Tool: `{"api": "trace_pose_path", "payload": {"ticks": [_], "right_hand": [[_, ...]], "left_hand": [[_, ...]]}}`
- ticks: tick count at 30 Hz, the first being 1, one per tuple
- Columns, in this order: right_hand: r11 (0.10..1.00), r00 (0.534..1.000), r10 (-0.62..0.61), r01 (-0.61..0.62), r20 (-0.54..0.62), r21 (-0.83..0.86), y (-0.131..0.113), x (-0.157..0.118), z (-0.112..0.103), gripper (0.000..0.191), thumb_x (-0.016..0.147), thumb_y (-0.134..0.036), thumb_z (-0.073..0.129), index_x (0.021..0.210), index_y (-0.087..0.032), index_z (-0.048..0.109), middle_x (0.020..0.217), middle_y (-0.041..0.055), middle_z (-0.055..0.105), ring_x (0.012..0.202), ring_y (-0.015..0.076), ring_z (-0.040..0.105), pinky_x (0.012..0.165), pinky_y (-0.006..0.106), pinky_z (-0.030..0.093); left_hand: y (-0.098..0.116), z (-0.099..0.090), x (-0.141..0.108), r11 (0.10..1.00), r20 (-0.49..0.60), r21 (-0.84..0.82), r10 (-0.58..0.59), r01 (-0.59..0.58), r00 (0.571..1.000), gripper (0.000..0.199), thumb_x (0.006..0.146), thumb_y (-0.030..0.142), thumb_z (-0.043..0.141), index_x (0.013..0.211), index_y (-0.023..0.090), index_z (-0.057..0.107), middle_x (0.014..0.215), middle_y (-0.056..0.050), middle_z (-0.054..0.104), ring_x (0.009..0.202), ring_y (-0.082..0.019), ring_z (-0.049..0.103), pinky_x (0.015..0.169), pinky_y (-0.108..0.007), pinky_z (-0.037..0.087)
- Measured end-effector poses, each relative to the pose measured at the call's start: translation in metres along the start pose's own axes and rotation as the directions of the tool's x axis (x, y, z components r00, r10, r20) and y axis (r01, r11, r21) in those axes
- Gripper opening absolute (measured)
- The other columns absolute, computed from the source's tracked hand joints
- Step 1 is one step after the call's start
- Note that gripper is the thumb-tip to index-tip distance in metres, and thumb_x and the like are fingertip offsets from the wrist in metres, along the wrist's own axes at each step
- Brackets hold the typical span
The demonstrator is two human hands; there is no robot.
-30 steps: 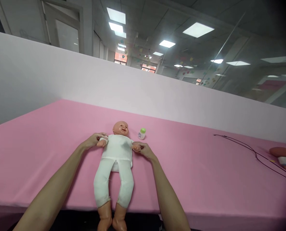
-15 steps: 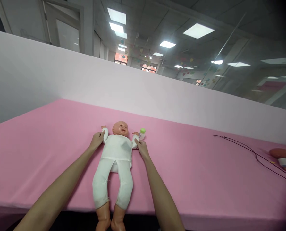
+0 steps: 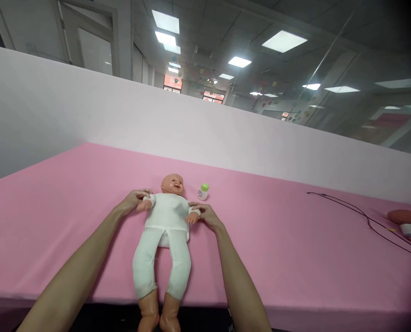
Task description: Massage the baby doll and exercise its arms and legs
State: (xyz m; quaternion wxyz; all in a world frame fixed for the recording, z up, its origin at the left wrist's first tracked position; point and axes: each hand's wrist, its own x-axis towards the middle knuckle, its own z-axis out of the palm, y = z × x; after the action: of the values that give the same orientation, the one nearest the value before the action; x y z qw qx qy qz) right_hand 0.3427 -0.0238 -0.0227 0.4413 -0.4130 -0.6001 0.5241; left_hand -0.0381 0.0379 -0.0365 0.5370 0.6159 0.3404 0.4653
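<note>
Face-up lay a bald, white-clothed plastic doll (image 3: 167, 213), likely for reach! Left hand (image 3: 132, 202) and right hand (image 3: 208, 216) had fingers curled round one doll arm apiece, seemingly for even control.

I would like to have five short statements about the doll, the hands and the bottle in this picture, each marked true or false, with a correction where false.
1. The doll lies face up on the table. True.
2. The left hand and the right hand each hold an arm of the doll. True.
3. The doll's clothes are blue. False: the clothes are white.
4. The bottle stands beside the doll's head. True.
5. The bottle's cap is red. False: the cap is green.
</note>
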Motion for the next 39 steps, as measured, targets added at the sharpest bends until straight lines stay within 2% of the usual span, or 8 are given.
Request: {"api": "trace_pose_path", "payload": {"ticks": [5, 12, 20, 24, 26, 31, 35, 39], "right_hand": [[0.999, 0.999, -0.036, 0.036, 0.022, -0.032, 0.003, -0.001, 0.0, 0.003, 0.066, -0.026, 0.081, 0.068, -0.024, 0.081, 0.131, 0.0091, 0.074, 0.132, 0.0332, 0.061, 0.111, 0.047, 0.047], [0.999, 0.989, -0.035, 0.04, -0.147, 0.028, -0.002, 0.003, 0.015, 0.044, 0.064, -0.031, 0.089, 0.106, -0.022, 0.082, 0.116, 0.0072, 0.079, 0.108, 0.0294, 0.071, 0.097, 0.043, 0.054], [0.998, 0.923, -0.018, -0.01, -0.385, -0.069, 0.012, 0.02, 0.023, 0.043, 0.074, -0.053, 0.081, 0.093, -0.015, 0.076, 0.075, 0.0028, 0.071, 0.068, 0.0181, 0.06, 0.063, 0.029, 0.047], [0.99, 0.913, 0.001, -0.057, -0.407, -0.127, 0.009, 0.02, 0.024, 0.042, 0.075, -0.054, 0.079, 0.086, -0.013, 0.074, 0.062, -0.0011, 0.062, 0.057, 0.0145, 0.051, 0.055, 0.027, 0.039], [0.994, 0.921, 0.002, -0.043, -0.39, -0.097, 0.007, 0.019, 0.022, 0.043, 0.074, -0.053, 0.08, 0.089, -0.013, 0.076, 0.066, 0.0, 0.066, 0.06, 0.0153, 0.054, 0.057, 0.028, 0.043], [0.996, 0.971, -0.013, 0.034, -0.239, 0.084, 0.003, 0.013, 0.013, 0.053, 0.064, -0.036, 0.091, 0.113, -0.02, 0.079, 0.108, 0.0063, 0.079, 0.096, 0.024, 0.071, 0.09, 0.037, 0.055], [0.997, 0.984, -0.052, 0.061, -0.17, 0.052, 0.002, 0.007, 0.008, 0.04, 0.062, -0.028, 0.092, 0.101, -0.022, 0.083, 0.125, 0.0092, 0.076, 0.116, 0.029, 0.069, 0.104, 0.042, 0.052], [0.996, 0.995, -0.057, 0.062, -0.083, 0.057, 0.007, 0.004, 0.002, 0.016, 0.066, -0.027, 0.084, 0.082, -0.022, 0.083, 0.135, 0.0106, 0.072, 0.129, 0.0326, 0.063, 0.11, 0.046, 0.049]], "left_hand": [[0.005, -0.002, -0.003, 0.989, 0.144, 0.14, 0.029, -0.049, 0.989, 0.026, 0.057, 0.033, 0.09, 0.05, 0.02, 0.068, 0.127, -0.015, 0.069, 0.122, -0.036, 0.062, 0.103, -0.044, 0.051], [0.003, 0.01, 0.001, 1.0, -0.147, -0.024, 0.004, -0.007, 0.989, 0.059, 0.062, 0.059, 0.092, 0.101, 0.017, 0.077, 0.108, -0.015, 0.076, 0.101, -0.031, 0.069, 0.092, -0.042, 0.054], [-0.016, 0.035, 0.01, 0.978, -0.444, 0.205, 0.058, 0.039, 0.894, 0.06, 0.085, 0.067, 0.064, 0.112, 0.014, 0.071, 0.078, -0.004, 0.069, 0.072, -0.022, 0.062, 0.069, -0.032, 0.047], [-0.02, 0.038, 0.011, 0.921, -0.386, 0.389, 0.125, 0.039, 0.914, 0.052, 0.096, 0.06, 0.049, 0.078, 0.016, 0.07, 0.068, -0.003, 0.063, 0.066, -0.019, 0.055, 0.063, -0.03, 0.039], [-0.019, 0.036, 0.012, 0.953, -0.385, 0.298, 0.074, 0.048, 0.92, 0.052, 0.093, 0.062, 0.054, 0.086, 0.015, 0.073, 0.074, -0.004, 0.067, 0.067, -0.019, 0.057, 0.063, -0.03, 0.041], [-0.008, 0.024, 0.01, 0.998, -0.322, -0.051, -0.063, 0.049, 0.945, 0.066, 0.072, 0.057, 0.084, 0.119, 0.013, 0.071, 0.101, -0.011, 0.076, 0.082, -0.023, 0.067, 0.073, -0.034, 0.053], [0.002, 0.014, 0.003, 0.991, -0.211, -0.123, 0.031, -0.058, 0.977, 0.06, 0.059, 0.04, 0.095, 0.11, 0.016, 0.073, 0.108, -0.011, 0.075, 0.097, -0.025, 0.068, 0.086, -0.036, 0.054], [0.012, 0.008, -0.004, 0.998, -0.012, -0.048, 0.045, -0.045, 0.999, 0.029, 0.06, 0.03, 0.088, 0.08, 0.017, 0.072, 0.111, -0.012, 0.073, 0.101, -0.027, 0.067, 0.086, -0.038, 0.054]]}}
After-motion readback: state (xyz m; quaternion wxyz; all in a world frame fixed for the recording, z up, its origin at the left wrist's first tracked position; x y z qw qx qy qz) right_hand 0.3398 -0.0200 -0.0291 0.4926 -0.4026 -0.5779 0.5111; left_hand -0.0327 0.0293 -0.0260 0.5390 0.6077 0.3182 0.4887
